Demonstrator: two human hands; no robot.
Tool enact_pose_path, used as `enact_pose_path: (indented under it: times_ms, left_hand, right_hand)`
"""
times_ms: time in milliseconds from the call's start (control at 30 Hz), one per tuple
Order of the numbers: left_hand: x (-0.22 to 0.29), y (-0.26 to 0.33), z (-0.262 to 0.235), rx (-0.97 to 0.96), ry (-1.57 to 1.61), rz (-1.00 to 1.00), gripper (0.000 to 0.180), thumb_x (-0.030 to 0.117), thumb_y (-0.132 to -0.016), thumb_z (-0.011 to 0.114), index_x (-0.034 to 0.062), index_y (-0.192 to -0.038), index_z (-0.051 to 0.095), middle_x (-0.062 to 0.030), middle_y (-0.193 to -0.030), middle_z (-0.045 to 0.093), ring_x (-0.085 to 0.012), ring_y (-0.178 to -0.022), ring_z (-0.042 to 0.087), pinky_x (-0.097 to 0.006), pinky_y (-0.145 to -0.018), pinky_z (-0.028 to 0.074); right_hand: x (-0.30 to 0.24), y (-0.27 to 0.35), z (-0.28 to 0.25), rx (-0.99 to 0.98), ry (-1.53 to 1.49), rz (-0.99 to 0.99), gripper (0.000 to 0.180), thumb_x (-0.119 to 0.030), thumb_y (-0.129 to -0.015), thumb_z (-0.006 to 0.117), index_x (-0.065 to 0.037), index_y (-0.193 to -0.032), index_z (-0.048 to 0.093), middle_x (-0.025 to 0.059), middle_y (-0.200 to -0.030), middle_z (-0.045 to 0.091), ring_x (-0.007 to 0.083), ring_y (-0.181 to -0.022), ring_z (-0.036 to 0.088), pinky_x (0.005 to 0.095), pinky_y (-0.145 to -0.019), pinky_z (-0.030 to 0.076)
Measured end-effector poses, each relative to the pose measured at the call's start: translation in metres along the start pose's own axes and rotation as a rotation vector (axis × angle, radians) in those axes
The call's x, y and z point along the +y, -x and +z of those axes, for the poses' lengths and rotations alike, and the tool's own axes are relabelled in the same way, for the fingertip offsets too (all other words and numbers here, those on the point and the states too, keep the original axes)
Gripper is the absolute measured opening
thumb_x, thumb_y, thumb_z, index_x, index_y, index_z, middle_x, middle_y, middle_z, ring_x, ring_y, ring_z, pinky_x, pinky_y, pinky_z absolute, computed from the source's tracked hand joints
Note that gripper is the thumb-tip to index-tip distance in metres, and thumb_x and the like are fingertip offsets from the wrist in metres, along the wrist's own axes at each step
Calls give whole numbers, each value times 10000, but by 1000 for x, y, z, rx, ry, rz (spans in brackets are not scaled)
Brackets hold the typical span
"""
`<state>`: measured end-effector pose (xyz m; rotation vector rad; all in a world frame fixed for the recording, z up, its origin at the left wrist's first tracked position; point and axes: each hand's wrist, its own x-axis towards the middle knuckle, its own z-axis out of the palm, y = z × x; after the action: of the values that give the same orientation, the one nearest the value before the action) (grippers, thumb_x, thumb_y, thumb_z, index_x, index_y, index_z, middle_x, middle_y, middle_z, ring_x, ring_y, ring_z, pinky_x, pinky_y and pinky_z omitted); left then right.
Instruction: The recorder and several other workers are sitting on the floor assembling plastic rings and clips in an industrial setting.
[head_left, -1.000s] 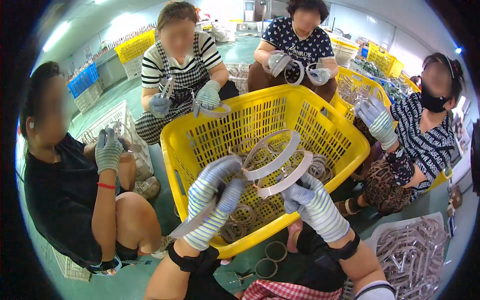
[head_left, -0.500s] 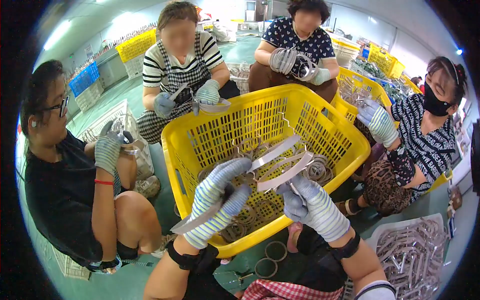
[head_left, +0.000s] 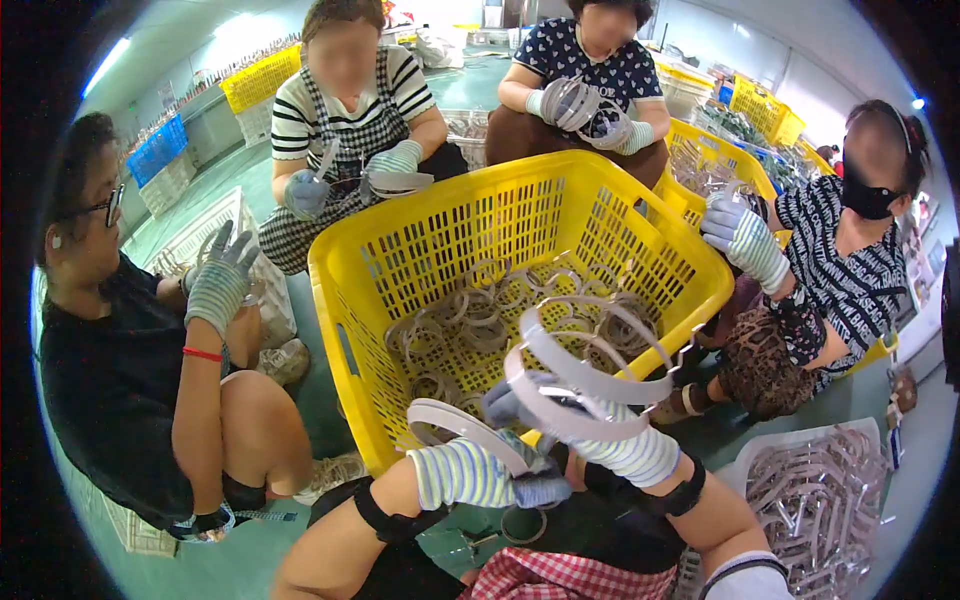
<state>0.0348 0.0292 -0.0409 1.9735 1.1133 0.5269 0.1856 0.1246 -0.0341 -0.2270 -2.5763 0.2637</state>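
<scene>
Hands work just before the yellow crate (head_left: 350, 290). Left hand (head_left: 480, 472) clenches one grey band (head_left: 462, 425); right hand (head_left: 610, 445) grips paired hoops (head_left: 585, 365). Hoops look light, thin and springy; hold them by the rim.

Four seated co-workers ring the scene — behind them a blue crate (head_left: 155, 150), more yellow crates (head_left: 262, 78), green floor (head_left: 470, 90).

A bright yellow slatted plastic basket (head_left: 560, 215) holds pale grey metal rings (head_left: 480, 320). Just in front of the basket, the left hand (head_left: 480, 472) and the right hand (head_left: 600, 440) wear white gloves striped blue-green with grey-blue fingers, gripping whitish-grey curved plastic bands (head_left: 575, 375).
</scene>
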Motion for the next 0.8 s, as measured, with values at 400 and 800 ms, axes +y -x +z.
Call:
enact_pose_path:
  times_ms: [400, 800]
  left_hand:
    - [-3, -14, 3, -70, -360, -146, 290, 316, -790, 625, 64, -932, 646, -176, -786, 629, -341, -748, 621, -411, -650, 501]
    - [-13, 14, -35, 574, -271, 205, 238, 69, -752, 683, 63, -986, 642, -112, -979, 605, -246, -659, 600, -308, -622, 491]
  right_hand:
    - [-8, 0, -5, -11, -1460, 634, 386, -226, -897, 580, -96, -1258, 545, 65, -1233, 562, 161, -1115, 532, 317, -964, 430]
    - [48, 19, -7, 480, -1846, 874, 289, -231, -845, 659, -38, -1051, 597, 82, -940, 657, 212, -900, 637, 384, -833, 515]
